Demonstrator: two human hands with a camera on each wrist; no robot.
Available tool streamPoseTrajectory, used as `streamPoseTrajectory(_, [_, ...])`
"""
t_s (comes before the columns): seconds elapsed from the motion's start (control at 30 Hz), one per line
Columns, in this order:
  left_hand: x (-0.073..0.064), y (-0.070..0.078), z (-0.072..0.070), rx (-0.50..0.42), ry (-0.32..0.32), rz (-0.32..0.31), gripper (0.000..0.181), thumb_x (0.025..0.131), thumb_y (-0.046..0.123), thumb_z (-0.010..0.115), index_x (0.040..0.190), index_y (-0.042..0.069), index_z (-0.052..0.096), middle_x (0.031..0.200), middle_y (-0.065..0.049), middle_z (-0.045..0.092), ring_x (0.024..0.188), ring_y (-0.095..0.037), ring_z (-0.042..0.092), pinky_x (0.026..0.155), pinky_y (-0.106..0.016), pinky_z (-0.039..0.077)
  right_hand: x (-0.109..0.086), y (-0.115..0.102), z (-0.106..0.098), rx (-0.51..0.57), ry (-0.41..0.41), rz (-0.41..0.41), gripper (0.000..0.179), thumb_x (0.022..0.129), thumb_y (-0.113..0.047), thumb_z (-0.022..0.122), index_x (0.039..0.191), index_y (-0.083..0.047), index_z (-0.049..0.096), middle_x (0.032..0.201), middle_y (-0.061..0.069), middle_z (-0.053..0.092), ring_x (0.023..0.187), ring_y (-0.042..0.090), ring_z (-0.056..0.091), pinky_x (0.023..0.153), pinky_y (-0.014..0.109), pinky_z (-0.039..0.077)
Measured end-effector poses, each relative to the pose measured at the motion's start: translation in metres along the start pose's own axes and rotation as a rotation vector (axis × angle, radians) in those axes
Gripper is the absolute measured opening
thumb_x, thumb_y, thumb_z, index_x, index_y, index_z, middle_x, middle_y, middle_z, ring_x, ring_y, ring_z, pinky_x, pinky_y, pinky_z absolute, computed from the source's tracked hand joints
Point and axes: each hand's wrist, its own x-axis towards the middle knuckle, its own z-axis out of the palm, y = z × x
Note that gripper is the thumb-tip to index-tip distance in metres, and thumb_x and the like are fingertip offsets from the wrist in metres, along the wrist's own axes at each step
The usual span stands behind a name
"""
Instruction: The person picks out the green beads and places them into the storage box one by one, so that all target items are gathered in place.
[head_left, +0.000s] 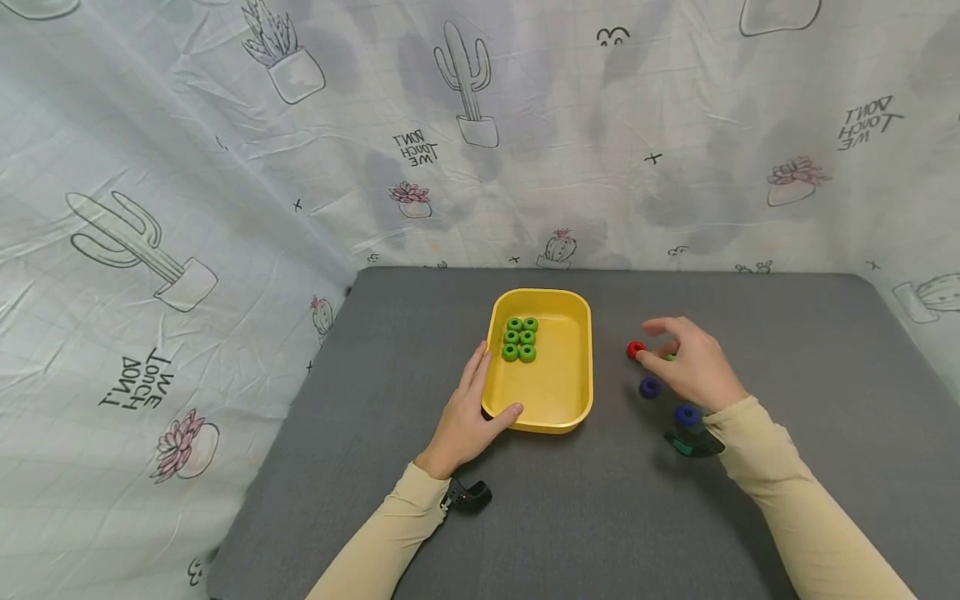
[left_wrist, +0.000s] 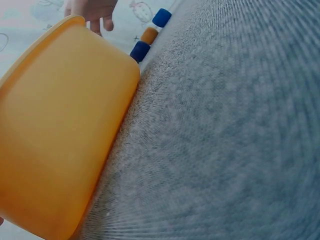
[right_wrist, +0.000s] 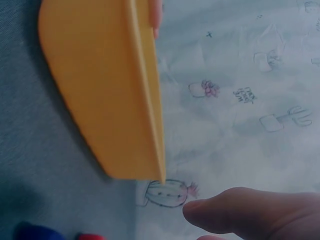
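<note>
A yellow tray holds several small green rings in its left part. My left hand touches the tray's left side and near-left corner, fingers extended along the rim and thumb over the near edge. To the right, my right hand is over a loose group of rings, thumb and fingers apart with nothing visible between them. Its thumb shows in the right wrist view. A red ring lies by the thumb tip, and a blue ring lies nearer. The hand partly hides a green ring.
Another blue ring lies beside the right wrist. An orange ring shows between two blue ones in the left wrist view. The grey table meets a patterned cloth at its back and left.
</note>
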Motion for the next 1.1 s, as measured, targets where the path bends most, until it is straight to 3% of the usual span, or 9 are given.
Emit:
streamPoseTrajectory(0.17, [0.000, 0.000, 0.000, 0.003, -0.007, -0.016, 0.099, 0.095, 0.060, 0.065, 0.168, 0.011, 0.019, 0.176, 0.008, 0.006, 0.158, -0.025, 0.029, 0.121, -0.058, 0.034, -0.004, 0.007, 0.000, -0.004, -0.033, 0.026, 0.052, 0.099, -0.025, 0.070, 0.143, -0.001, 0.057, 0.137, 0.025, 0.057, 0.105, 0.039, 0.068, 0.076, 0.051, 0.058])
streamPoseTrajectory(0.3, [0.000, 0.001, 0.000, 0.003, -0.009, -0.028, 0.099, 0.095, 0.060, 0.065, 0.168, 0.012, 0.019, 0.175, 0.014, 0.003, 0.158, -0.024, 0.029, 0.121, -0.059, 0.033, -0.005, 0.014, 0.002, -0.006, -0.048, 0.026, 0.053, 0.098, -0.022, 0.070, 0.144, 0.002, 0.056, 0.137, 0.027, 0.056, 0.104, 0.039, 0.069, 0.076, 0.051, 0.059])
streamPoseTrajectory(0.9, [0.000, 0.001, -0.001, -0.004, -0.011, -0.019, 0.099, 0.095, 0.060, 0.065, 0.168, 0.011, 0.018, 0.175, 0.014, 0.003, 0.158, -0.023, 0.027, 0.122, -0.057, 0.033, 0.004, 0.034, 0.018, -0.091, -0.085, 0.027, 0.051, 0.096, -0.019, 0.073, 0.140, 0.005, 0.059, 0.133, 0.032, 0.057, 0.093, 0.036, 0.070, 0.067, 0.044, 0.058])
streamPoseTrajectory(1.1, [0.000, 0.001, -0.001, -0.006, -0.006, -0.006, 0.099, 0.095, 0.059, 0.065, 0.168, 0.010, 0.019, 0.176, 0.007, 0.006, 0.158, -0.025, 0.028, 0.122, -0.057, 0.034, 0.008, 0.034, 0.025, -0.172, -0.059, 0.006, 0.048, 0.095, -0.018, 0.074, 0.135, 0.006, 0.063, 0.131, 0.034, 0.062, 0.096, 0.040, 0.068, 0.075, 0.053, 0.056])
